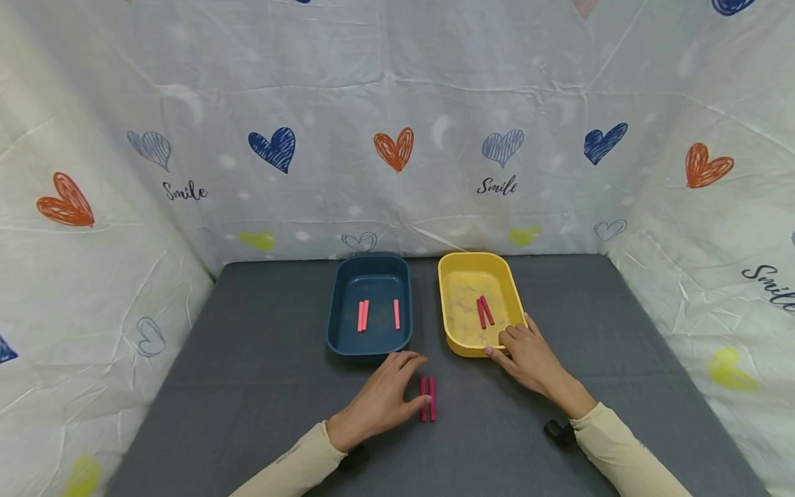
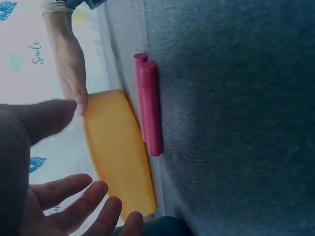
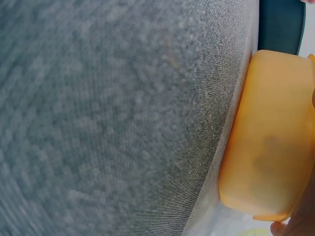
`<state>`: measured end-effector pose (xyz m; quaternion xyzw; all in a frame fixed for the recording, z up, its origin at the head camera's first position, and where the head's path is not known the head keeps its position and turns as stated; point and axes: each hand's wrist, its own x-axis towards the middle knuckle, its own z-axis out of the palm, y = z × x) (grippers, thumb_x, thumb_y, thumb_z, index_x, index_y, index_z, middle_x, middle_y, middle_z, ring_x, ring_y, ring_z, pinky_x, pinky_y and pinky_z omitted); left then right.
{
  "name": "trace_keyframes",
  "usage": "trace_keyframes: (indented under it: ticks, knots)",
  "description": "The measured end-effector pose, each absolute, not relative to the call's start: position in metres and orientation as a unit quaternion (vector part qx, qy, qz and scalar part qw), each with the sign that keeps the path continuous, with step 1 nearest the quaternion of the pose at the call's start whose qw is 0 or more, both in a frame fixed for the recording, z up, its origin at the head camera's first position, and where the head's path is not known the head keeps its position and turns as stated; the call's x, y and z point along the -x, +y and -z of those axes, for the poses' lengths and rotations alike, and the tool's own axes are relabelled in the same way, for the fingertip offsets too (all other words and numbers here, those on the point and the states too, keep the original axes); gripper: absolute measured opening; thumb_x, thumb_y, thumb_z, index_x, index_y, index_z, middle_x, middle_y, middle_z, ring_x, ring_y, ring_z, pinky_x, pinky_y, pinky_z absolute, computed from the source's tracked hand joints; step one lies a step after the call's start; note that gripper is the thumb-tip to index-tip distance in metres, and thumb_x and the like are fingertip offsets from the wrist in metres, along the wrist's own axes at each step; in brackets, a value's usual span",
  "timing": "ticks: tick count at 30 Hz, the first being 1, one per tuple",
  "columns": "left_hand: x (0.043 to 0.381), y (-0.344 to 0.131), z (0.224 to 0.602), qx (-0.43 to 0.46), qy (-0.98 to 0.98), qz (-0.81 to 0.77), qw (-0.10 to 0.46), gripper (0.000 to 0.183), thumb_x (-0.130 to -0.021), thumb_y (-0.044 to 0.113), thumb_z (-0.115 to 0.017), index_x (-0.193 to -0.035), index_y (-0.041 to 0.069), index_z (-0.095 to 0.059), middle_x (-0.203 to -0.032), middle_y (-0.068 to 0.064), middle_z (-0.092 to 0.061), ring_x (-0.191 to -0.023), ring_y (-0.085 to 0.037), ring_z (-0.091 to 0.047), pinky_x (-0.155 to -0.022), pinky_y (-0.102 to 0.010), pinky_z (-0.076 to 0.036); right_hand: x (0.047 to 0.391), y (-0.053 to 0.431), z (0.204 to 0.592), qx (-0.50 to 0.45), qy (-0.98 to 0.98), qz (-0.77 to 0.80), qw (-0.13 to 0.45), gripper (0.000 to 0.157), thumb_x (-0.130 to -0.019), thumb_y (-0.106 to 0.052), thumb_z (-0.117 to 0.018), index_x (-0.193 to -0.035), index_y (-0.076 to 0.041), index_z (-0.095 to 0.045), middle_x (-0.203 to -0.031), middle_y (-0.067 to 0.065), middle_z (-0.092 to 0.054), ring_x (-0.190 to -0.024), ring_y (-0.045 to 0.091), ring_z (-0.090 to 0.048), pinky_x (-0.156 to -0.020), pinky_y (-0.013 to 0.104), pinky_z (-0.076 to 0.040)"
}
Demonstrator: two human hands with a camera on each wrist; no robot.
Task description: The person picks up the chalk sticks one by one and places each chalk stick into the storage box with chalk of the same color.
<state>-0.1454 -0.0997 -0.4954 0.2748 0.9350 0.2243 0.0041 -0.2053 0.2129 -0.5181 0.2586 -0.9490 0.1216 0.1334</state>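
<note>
Head camera looks down on a dark grey tabletop walled by white sheeting printed with hearts, where two trays stand side by side at the far middle: a dark blue tray and a yellow tray. Three lighter pink sticks lie in the blue one, two together and one apart, and two darker red sticks lie crossed at a slight angle in the yellow one. A last pair of dark red sticks lies on the tabletop just in front of the trays, side by side and parallel. The left hand rests flat beside this pair, fingers straight and loosely spread, its fingertips touching or nearly touching the nearer stick but not yet curled round it; the left wrist view shows the same relaxed, wide fingers and the pair lying untouched by any grip, with the yellow tray beyond. The right hand rests on the near rim of the yellow tray, fingers bent over the edge as if steadying it, holding no stick. Judging from this layout, sorting by shade looks mostly done: five sticks already sit in trays and only the pair on the tabletop remains.
</note>
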Motion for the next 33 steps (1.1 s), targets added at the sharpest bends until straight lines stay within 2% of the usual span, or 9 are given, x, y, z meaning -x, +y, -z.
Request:
trace_keyframes:
  ticks: [6, 10, 18, 33]
  knots:
    - [0.144, -0.104, 0.500, -0.275, 0.938, -0.204, 0.046, 0.085, -0.080, 0.056, -0.075, -0.147, 0.014, -0.044, -0.142, -0.003, -0.049, -0.130, -0.022, -0.045, -0.109, -0.047, -0.042, 0.205, 0.213, 0.519, -0.259, -0.948, -0.128, 0.133, 0.032, -0.094, -0.044, -0.061, -0.078, -0.018, -0.053, -0.072, -0.005, -0.049, -0.079, 0.021, -0.054, -0.115, 0.062, -0.026]
    - [0.143, -0.106, 0.502, -0.278, 0.938, -0.195, 0.062, 0.092, -0.077, 0.057, -0.076, -0.149, 0.013, -0.040, -0.145, -0.005, -0.046, -0.132, -0.024, -0.043, -0.110, -0.049, -0.040, 0.206, 0.213, 0.519, -0.257, -0.949, -0.128, 0.131, 0.032, -0.094, -0.044, -0.061, -0.078, -0.018, -0.053, -0.072, -0.005, -0.049, -0.080, 0.021, -0.054, -0.115, 0.062, -0.025]
    - [0.143, -0.104, 0.507, -0.260, 0.933, -0.231, 0.096, 0.093, -0.076, 0.051, -0.081, -0.149, 0.011, -0.040, -0.144, -0.005, -0.046, -0.129, -0.023, -0.044, -0.110, -0.049, -0.040, 0.206, 0.214, 0.518, -0.255, -0.951, -0.126, 0.123, 0.033, -0.094, -0.046, -0.060, -0.079, -0.018, -0.054, -0.073, -0.004, -0.051, -0.081, 0.022, -0.055, -0.116, 0.062, -0.024]
    - [0.143, -0.101, 0.514, -0.248, 0.941, -0.209, 0.101, 0.089, -0.074, 0.047, -0.083, -0.146, 0.010, -0.045, -0.140, -0.007, -0.049, -0.127, -0.026, -0.046, -0.107, -0.051, -0.040, 0.206, 0.213, 0.519, -0.259, -0.948, -0.125, 0.134, 0.033, -0.094, -0.045, -0.061, -0.077, -0.017, -0.053, -0.072, -0.004, -0.048, -0.078, 0.021, -0.055, -0.115, 0.062, -0.026]
